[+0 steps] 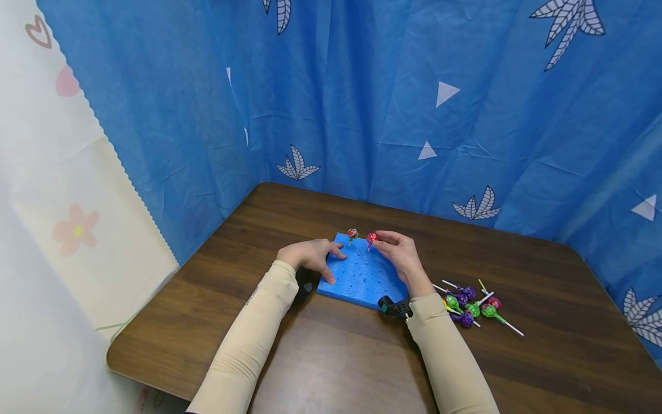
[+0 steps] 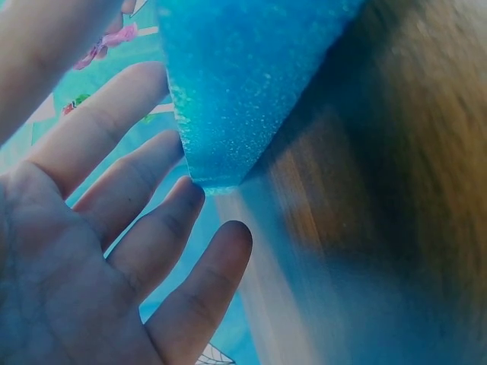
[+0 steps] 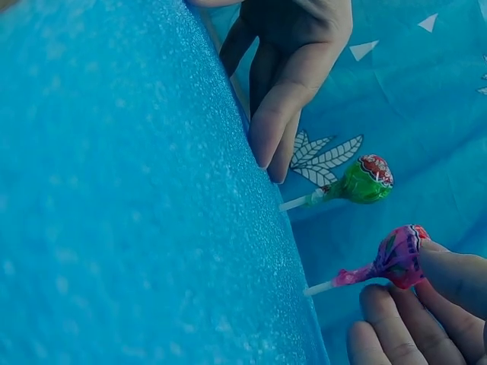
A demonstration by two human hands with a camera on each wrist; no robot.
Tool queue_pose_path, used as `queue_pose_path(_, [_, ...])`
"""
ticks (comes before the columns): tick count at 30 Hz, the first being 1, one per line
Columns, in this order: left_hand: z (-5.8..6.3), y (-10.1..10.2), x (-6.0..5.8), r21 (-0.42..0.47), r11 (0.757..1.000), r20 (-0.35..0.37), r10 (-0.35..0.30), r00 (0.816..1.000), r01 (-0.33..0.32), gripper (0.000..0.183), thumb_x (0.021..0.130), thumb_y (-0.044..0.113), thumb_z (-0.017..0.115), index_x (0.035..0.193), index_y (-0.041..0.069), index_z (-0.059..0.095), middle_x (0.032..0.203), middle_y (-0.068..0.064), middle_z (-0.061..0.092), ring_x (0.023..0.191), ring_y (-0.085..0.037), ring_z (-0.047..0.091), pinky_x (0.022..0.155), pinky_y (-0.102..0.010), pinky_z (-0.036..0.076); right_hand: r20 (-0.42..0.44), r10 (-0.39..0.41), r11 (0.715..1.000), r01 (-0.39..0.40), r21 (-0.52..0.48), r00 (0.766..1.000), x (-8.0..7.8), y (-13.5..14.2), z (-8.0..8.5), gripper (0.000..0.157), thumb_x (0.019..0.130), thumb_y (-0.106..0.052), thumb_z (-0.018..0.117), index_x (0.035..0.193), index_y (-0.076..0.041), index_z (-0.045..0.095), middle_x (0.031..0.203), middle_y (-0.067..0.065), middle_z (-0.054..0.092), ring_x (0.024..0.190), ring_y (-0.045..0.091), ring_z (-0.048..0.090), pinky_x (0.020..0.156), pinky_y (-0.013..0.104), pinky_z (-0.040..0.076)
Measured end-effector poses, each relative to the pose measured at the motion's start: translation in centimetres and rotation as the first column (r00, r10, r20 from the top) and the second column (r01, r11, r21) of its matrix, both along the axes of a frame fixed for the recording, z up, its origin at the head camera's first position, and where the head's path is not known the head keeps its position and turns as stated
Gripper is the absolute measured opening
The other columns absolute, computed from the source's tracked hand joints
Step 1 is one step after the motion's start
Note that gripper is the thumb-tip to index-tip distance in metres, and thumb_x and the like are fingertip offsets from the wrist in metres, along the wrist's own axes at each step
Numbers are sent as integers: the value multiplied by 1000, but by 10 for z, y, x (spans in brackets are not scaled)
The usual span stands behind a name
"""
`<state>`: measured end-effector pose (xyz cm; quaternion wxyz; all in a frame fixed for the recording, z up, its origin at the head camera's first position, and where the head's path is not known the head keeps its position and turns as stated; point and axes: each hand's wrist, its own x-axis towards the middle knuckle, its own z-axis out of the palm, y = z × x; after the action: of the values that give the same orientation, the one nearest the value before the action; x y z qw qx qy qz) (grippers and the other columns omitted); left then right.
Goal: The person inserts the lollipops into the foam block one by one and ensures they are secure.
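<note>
A blue foam board [image 1: 362, 282] with small holes lies on the table. My right hand [image 1: 402, 256] pinches the head of a red and pink wrapped lollipop [image 3: 399, 258] between thumb and fingers. Its white stick stands upright, the lower end at the foam's surface near the far edge. Beside it, a lollipop in a green and red wrapper [image 3: 368, 179] stands in the foam, held by nobody. Over the board's left side, my left hand [image 1: 312, 255] spreads its fingers, with fingertips right at the foam's edge in the left wrist view.
Several loose lollipops [image 1: 473, 310] in purple, green and red wrappers lie heaped to the right of the board, beside my right forearm. The brown wooden table [image 1: 331, 356] has rounded corners. A blue curtain [image 1: 362, 103] hangs behind it, a pale one [image 1: 77, 184] at left.
</note>
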<state>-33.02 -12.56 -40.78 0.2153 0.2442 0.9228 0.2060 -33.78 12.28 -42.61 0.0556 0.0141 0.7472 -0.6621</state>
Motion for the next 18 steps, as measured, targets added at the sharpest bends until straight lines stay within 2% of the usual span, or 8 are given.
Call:
queue_pose_path(8, [-2,-1,1,5,1000,-1,-9,1000,9,68,82,37,82,144,25,57,167,1,26,154,-30,22,121,-51,30,-3,5,997,-5,-75,1000,4,6,8,45,96,-10,67,139,-2,57,143,18,58,119,16,64,104,30,49])
queue_pose_path(15, [0,-2,2,20,1000,-5,-10,1000,10,68,81,35,83,143,23,57,167,0,27,154,-30,22,121,-49,31,-36,7,996,-10,-83,999,10,20,19,48,98,-13,65,143,-1,52,148,20,53,123,14,63,106,29,46])
queue_pose_path(18, [0,-2,2,25,1000,-7,-8,1000,8,68,81,35,83,143,23,58,166,0,27,154,-30,22,121,-49,31,-59,4,998,-7,-67,998,10,29,24,49,98,-16,66,143,0,52,147,19,54,118,9,64,109,31,44])
